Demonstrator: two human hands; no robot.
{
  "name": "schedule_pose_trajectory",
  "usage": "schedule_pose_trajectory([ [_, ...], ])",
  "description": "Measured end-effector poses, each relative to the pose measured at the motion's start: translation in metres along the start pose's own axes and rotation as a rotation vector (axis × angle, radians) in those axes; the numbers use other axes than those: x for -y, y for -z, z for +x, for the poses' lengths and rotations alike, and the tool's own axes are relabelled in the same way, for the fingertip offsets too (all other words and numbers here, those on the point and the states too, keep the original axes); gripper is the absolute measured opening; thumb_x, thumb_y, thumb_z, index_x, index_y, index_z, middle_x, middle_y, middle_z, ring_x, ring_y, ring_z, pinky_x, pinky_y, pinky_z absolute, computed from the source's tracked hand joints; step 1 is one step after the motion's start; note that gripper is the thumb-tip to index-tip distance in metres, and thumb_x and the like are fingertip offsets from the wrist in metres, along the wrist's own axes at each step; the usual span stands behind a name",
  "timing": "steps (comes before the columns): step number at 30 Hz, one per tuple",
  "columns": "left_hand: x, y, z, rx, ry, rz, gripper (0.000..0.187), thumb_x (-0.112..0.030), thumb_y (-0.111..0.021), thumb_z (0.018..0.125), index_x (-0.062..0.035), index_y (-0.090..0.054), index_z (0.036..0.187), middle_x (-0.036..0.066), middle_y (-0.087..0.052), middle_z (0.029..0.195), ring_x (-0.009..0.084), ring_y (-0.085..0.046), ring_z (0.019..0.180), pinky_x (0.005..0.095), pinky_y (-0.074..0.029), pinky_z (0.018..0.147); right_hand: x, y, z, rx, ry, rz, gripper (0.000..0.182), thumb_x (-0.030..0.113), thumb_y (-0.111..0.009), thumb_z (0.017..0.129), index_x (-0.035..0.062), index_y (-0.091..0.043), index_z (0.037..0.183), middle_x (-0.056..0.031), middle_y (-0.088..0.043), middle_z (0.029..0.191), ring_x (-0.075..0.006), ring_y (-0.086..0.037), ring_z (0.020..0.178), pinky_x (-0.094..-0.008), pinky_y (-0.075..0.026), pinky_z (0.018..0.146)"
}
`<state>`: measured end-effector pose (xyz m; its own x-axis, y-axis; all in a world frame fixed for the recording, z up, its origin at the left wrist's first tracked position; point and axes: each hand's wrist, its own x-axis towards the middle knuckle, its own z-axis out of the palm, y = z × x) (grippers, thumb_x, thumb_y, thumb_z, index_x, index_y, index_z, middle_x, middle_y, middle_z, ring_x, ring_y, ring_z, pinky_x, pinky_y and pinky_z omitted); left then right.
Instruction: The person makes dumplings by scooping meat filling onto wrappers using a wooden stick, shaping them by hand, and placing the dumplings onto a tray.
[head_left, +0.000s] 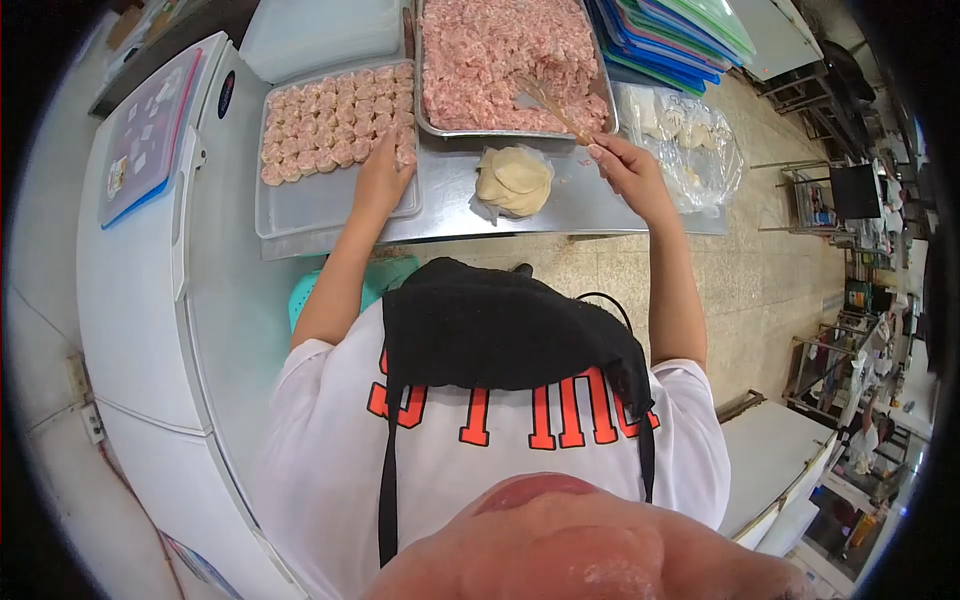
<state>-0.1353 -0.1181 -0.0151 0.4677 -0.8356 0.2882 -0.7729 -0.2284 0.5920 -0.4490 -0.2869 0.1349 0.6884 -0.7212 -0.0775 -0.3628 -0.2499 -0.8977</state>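
Note:
My left hand (382, 182) reaches over the right edge of a plastic tray (330, 198). Its fingers close around a small open-topped meat dumpling (405, 156) at the end of the front row. Several rows of similar dumplings (325, 120) fill the tray's back part. My right hand (628, 172) grips the handle of a thin spatula (556, 108), whose tip rests in the minced meat filling (500, 60). That filling lies in a large metal tray (470, 132). Between my hands, a stack of round dough wrappers (515, 180) sits on plastic on the metal table (440, 205).
Plastic lids or trays (320, 35) stand behind the dumplings. On the right lie clear bags with pale rounds (690, 135) and stacked coloured boards (670, 40). A white refrigerator (140, 300) stands left. A turquoise basket (385, 272) sits below the table.

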Motion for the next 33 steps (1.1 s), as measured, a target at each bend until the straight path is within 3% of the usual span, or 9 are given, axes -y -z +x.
schedule_pose_trajectory([
  [6, 0.001, 0.021, -0.004, 0.165, 0.214, -0.079, 0.071, -0.012, -0.070, 0.076, -0.0100, -0.037, 0.138, 0.025, -0.060, 0.112, 0.0397, -0.060, 0.099, 0.0433, -0.049, 0.081, -0.005, 0.010, 0.000, -0.034, -0.032, 0.007, 0.031, 0.026, -0.061, 0.092, -0.0008, -0.064, 0.107, 0.0032, -0.055, 0.074, -0.0058, -0.048, 0.067, -0.0223, -0.040, 0.059],
  [12, -0.005, 0.007, -0.004, 0.059, 0.192, -0.129, 0.067, -0.007, -0.062, 0.079, -0.0125, -0.036, 0.140, 0.023, -0.063, 0.105, 0.0397, -0.062, 0.091, 0.0449, -0.050, 0.077, -0.021, 0.026, 0.029, 0.011, 0.077, -0.107, 0.031, 0.026, -0.060, 0.092, 0.0006, -0.064, 0.109, -0.0005, -0.056, 0.075, -0.0099, -0.050, 0.068, -0.0252, -0.042, 0.063],
  [15, -0.003, 0.014, -0.002, 0.117, 0.198, -0.152, 0.063, -0.005, -0.055, 0.081, -0.0126, -0.036, 0.140, 0.023, -0.063, 0.104, 0.0398, -0.062, 0.090, 0.0444, -0.049, 0.076, -0.036, 0.048, 0.062, 0.100, -0.003, -0.260, 0.031, 0.026, -0.058, 0.091, 0.0032, -0.063, 0.112, -0.0091, -0.062, 0.078, -0.0191, -0.059, 0.072, -0.0314, -0.047, 0.068],
  [17, 0.021, 0.004, 0.002, 0.127, 0.217, -0.022, 0.061, -0.006, -0.052, 0.082, -0.0131, -0.035, 0.141, 0.023, -0.063, 0.104, 0.0401, -0.061, 0.091, 0.0432, -0.049, 0.077, -0.060, 0.069, 0.094, 0.053, 0.360, -0.850, 0.028, 0.026, -0.056, 0.090, 0.0043, -0.066, 0.104, -0.0190, -0.065, 0.084, -0.0300, -0.063, 0.081, -0.0395, -0.049, 0.072],
  [18, 0.024, 0.003, 0.004, 0.076, 0.158, -0.009, 0.061, -0.006, -0.051, 0.082, -0.0125, -0.034, 0.141, 0.023, -0.062, 0.104, 0.0408, -0.061, 0.092, 0.0438, -0.048, 0.079, -0.050, 0.078, 0.105, 0.073, 0.216, -0.962, 0.024, 0.025, -0.056, 0.088, 0.0040, -0.068, 0.089, -0.0219, -0.065, 0.086, -0.0361, -0.063, 0.084, -0.0463, -0.049, 0.073],
  [22, 0.018, 0.009, 0.010, 0.062, 0.193, -0.022, 0.059, -0.007, -0.050, 0.083, -0.0098, -0.034, 0.140, 0.024, -0.061, 0.109, 0.0414, -0.059, 0.096, 0.0459, -0.046, 0.083, -0.058, 0.116, 0.154, -0.070, 0.457, -1.273, 0.023, 0.024, -0.059, 0.083, 0.0063, -0.069, 0.075, -0.0142, -0.067, 0.075, -0.0337, -0.066, 0.074, -0.0442, -0.052, 0.063],
  [25, -0.001, 0.006, 0.008, -0.009, 0.266, 0.146, 0.050, -0.007, -0.051, 0.084, -0.0072, -0.042, 0.134, 0.021, -0.060, 0.111, 0.0390, -0.057, 0.102, 0.0438, -0.046, 0.086, -0.080, 0.093, 0.170, -0.117, 0.376, -1.381, 0.016, 0.020, -0.060, 0.077, 0.0080, -0.070, 0.072, -0.0120, -0.067, 0.073, -0.0290, -0.067, 0.071, -0.0418, -0.053, 0.060],
  [27, -0.037, 0.012, 0.009, -0.089, 0.263, 0.244, 0.043, -0.008, -0.051, 0.085, -0.0056, -0.049, 0.128, 0.020, -0.060, 0.112, 0.0378, -0.056, 0.104, 0.0421, -0.045, 0.087, -0.099, 0.067, 0.165, -0.056, 0.743, -1.246, 0.011, 0.015, -0.060, 0.073, 0.0097, -0.069, 0.070, -0.0109, -0.067, 0.072, -0.0268, -0.068, 0.069, -0.0394, -0.053, 0.056],
  [33, -0.153, -0.039, 0.005, -0.003, -0.115, -0.150, 0.026, -0.010, -0.061, 0.079, -0.0041, -0.061, 0.104, 0.015, -0.060, 0.101, 0.0327, -0.055, 0.102, 0.0407, -0.042, 0.092, -0.066, 0.090, 0.138, 0.103, 0.729, -1.336, 0.012, 0.014, -0.059, 0.074, 0.0102, -0.070, 0.070, -0.0103, -0.068, 0.074, -0.0274, -0.068, 0.068, -0.0354, -0.054, 0.054],
])
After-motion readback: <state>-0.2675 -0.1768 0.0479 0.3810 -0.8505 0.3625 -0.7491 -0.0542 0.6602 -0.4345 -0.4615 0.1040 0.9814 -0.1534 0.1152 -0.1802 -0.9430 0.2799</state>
